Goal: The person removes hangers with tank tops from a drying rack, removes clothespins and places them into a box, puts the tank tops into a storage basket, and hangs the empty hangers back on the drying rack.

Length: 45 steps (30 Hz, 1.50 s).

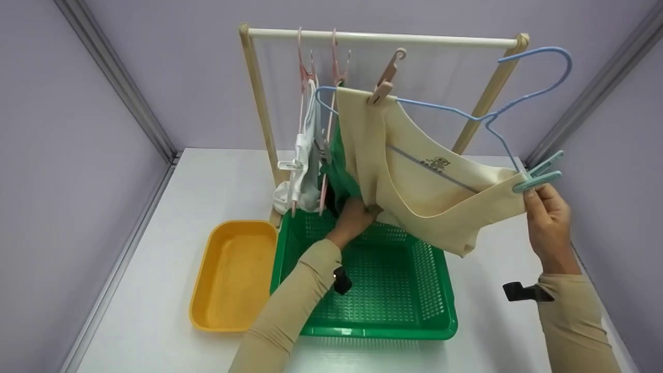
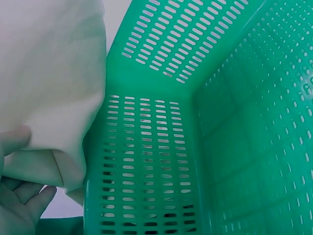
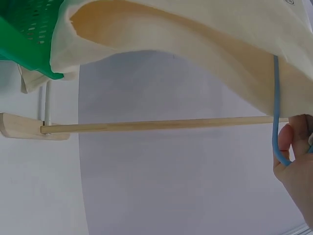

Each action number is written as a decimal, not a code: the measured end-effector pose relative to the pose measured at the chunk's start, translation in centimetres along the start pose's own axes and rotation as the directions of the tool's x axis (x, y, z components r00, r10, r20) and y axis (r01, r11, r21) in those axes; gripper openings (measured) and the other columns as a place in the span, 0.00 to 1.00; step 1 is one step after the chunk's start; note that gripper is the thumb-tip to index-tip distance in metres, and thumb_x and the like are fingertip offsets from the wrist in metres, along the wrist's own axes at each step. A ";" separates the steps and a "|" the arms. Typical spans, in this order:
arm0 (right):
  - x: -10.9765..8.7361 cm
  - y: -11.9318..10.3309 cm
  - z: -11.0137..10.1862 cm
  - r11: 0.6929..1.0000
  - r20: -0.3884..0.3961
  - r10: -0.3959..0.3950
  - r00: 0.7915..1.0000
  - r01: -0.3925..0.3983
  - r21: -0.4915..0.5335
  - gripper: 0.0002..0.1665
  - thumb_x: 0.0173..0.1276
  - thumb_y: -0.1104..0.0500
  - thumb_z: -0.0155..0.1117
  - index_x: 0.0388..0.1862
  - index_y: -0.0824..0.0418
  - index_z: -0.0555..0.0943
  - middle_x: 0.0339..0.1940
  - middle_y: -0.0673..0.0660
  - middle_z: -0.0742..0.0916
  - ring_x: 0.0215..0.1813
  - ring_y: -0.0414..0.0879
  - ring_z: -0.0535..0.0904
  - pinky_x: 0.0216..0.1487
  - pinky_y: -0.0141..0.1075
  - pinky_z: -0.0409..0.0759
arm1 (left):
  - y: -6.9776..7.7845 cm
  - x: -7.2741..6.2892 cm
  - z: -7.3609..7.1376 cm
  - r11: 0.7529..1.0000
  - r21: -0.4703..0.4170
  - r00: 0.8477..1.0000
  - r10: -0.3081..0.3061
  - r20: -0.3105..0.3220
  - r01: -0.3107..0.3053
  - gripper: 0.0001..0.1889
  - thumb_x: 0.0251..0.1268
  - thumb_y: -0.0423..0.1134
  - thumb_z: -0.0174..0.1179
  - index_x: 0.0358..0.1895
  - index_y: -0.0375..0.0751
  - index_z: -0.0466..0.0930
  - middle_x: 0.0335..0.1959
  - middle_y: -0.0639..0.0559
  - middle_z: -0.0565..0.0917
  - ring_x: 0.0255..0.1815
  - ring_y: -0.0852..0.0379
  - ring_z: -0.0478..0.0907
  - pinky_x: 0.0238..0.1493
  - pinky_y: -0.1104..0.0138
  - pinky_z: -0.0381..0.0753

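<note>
A cream garment (image 1: 440,202) with a small dark print inside hangs from a blue hanger (image 1: 435,107). A pinkish-brown clothespin (image 1: 384,85) clips its left part, and a teal clothespin (image 1: 538,176) its right corner. My right hand (image 1: 550,223) holds that corner just under the teal clothespin, with the hanger's blue wire (image 3: 276,107) beside its fingers in the right wrist view. Below the garment's left side, my left hand (image 1: 356,220) pinches its lower edge; thumb and fingers grip the cloth (image 2: 54,112) in the left wrist view. Cloth partly hides the left fingertips in the head view.
A green basket (image 1: 450,316) stands beneath the garment, beside a yellow tray (image 1: 235,280). Behind is a wooden rack with a white rail (image 1: 430,38). On it, pink hangers (image 1: 300,57) carry white clothing (image 1: 305,155) and a green cloth (image 1: 339,166).
</note>
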State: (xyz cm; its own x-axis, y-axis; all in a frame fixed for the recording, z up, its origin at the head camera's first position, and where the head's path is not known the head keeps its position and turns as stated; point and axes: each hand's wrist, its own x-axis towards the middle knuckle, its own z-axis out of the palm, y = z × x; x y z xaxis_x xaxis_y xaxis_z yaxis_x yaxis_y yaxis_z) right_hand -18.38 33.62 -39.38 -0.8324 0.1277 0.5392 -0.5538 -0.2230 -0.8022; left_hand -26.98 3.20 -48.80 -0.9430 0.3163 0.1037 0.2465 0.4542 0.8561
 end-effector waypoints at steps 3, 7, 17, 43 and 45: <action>0.0 0.0 0.0 1.000 0.010 0.004 1.000 -0.004 -0.009 0.11 0.74 0.70 0.46 0.43 0.67 0.78 0.42 0.53 0.86 0.45 0.38 0.82 0.49 0.25 0.79 | 0.1 0.0 0.0 1.000 0.008 0.999 0.025 -0.023 -0.025 0.08 0.71 0.40 0.54 0.41 0.39 0.77 0.28 0.51 0.77 0.30 0.60 0.72 0.33 0.71 0.71; 0.0 -0.1 0.0 1.000 0.029 0.013 1.000 -0.013 0.012 0.12 0.74 0.71 0.46 0.44 0.68 0.78 0.43 0.54 0.86 0.45 0.39 0.82 0.48 0.25 0.80 | 0.4 -0.1 -0.2 0.996 0.013 0.994 0.089 -0.064 -0.088 0.13 0.73 0.40 0.52 0.53 0.37 0.76 0.43 0.43 0.83 0.43 0.55 0.79 0.48 0.64 0.79; 0.1 0.2 -0.1 0.999 -0.040 0.038 0.998 -0.039 -0.023 0.10 0.73 0.70 0.48 0.43 0.68 0.78 0.40 0.54 0.87 0.41 0.39 0.83 0.44 0.25 0.81 | 0.7 0.2 -0.6 0.995 -0.035 0.988 0.092 -0.128 -0.097 0.10 0.72 0.36 0.52 0.34 0.35 0.78 0.27 0.40 0.83 0.23 0.66 0.69 0.27 0.77 0.68; 0.5 0.6 0.3 0.984 -0.241 0.071 0.968 -0.107 -0.143 0.07 0.73 0.66 0.53 0.37 0.66 0.78 0.32 0.53 0.84 0.33 0.38 0.79 0.35 0.24 0.78 | 3.6 0.1 -2.6 0.977 -0.062 0.931 0.173 -0.321 -0.203 0.12 0.71 0.39 0.54 0.47 0.34 0.80 0.36 0.40 0.86 0.35 0.51 0.82 0.35 0.70 0.78; 0.5 0.6 0.3 0.982 -0.252 0.068 0.965 -0.109 -0.154 0.07 0.73 0.66 0.53 0.36 0.65 0.78 0.30 0.52 0.84 0.32 0.38 0.79 0.35 0.24 0.77 | 3.9 0.0 -2.7 0.976 -0.046 0.921 0.187 -0.341 -0.215 0.11 0.71 0.38 0.54 0.46 0.33 0.80 0.36 0.40 0.86 0.35 0.52 0.82 0.36 0.71 0.78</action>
State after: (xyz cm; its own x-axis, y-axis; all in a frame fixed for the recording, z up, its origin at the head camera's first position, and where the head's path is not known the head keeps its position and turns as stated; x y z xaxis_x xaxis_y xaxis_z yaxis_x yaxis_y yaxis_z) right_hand -19.15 33.22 -39.52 -0.8456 0.3521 0.4013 -0.4555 -0.0838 -0.8863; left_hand -26.61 2.71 -44.07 -0.8990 0.0919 0.4281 0.4327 0.3366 0.8364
